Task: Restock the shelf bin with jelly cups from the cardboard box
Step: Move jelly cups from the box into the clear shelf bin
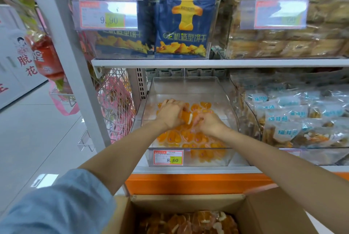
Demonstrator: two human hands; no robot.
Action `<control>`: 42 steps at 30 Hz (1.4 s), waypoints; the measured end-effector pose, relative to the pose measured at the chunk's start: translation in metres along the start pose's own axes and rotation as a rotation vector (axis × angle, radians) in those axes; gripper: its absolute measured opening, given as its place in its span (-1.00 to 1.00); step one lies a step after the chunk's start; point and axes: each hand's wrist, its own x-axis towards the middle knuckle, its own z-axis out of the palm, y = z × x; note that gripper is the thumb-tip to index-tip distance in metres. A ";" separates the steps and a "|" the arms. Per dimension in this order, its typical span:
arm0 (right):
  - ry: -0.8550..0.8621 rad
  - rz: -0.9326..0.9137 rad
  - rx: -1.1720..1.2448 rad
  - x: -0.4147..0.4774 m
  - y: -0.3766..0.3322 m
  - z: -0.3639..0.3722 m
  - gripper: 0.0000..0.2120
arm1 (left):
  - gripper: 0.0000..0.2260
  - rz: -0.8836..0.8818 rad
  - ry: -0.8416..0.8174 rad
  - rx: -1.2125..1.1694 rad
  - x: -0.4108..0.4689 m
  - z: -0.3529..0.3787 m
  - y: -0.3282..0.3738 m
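**Shop shelf, both hands in the jelly bin**

Shop shelving fills the frame, with a pale tiled floor [37, 129] running off at the left. On the middle shelf, at the centre of the frame, sits a clear plastic bin [186, 87] with a price label [168, 157] reading 8.60 on its front wall. A layer of orange jelly cups [188, 136] covers the front half of its floor; the back half is bare.

Both hands reach into the bin, just beside each other. The left hand [171, 113] has its back to the camera and its fingers curled round one jelly cup [186, 117]. This cup lies tilted, its long axis running from upper left to lower right, with the white rim pointing at the right hand [209, 123]. The right hand's fingers are curled down among the cups but blurred, so I cannot tell whether they pinch anything.

At the bottom of the frame an open cardboard box [264, 213] holds more cups [188, 222]. Blue snack bags [181, 22] stand in the bin above, and pale blue packets [287, 118] lie to the right. A blue sleeve [56, 205] covers the left upper arm.
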 end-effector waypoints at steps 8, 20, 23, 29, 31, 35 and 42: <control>-0.127 0.010 0.771 -0.013 -0.022 -0.026 -0.71 | -0.59 -0.088 0.082 -0.651 -0.022 -0.028 0.004; -0.234 0.061 0.964 -0.019 -0.028 -0.030 -0.78 | -0.49 -0.086 0.078 -0.636 -0.041 -0.053 0.009; -0.230 0.030 0.945 -0.021 -0.033 -0.030 -0.68 | -0.44 -0.118 0.078 -0.549 -0.040 -0.052 0.008; -0.170 0.025 0.792 -0.014 -0.034 -0.027 -0.91 | -0.40 -0.138 -0.088 -0.691 -0.044 -0.060 0.008; -0.209 0.047 0.849 -0.012 -0.032 -0.028 -0.97 | -0.50 -0.168 -0.135 -0.797 -0.045 -0.066 0.006; -0.253 0.036 0.872 -0.011 -0.031 -0.025 -0.92 | -0.79 -0.321 -0.126 -0.945 -0.044 -0.074 -0.001; -0.227 0.026 0.688 -0.011 -0.033 -0.016 -0.95 | -0.94 -0.221 -0.255 -0.525 -0.048 -0.077 -0.003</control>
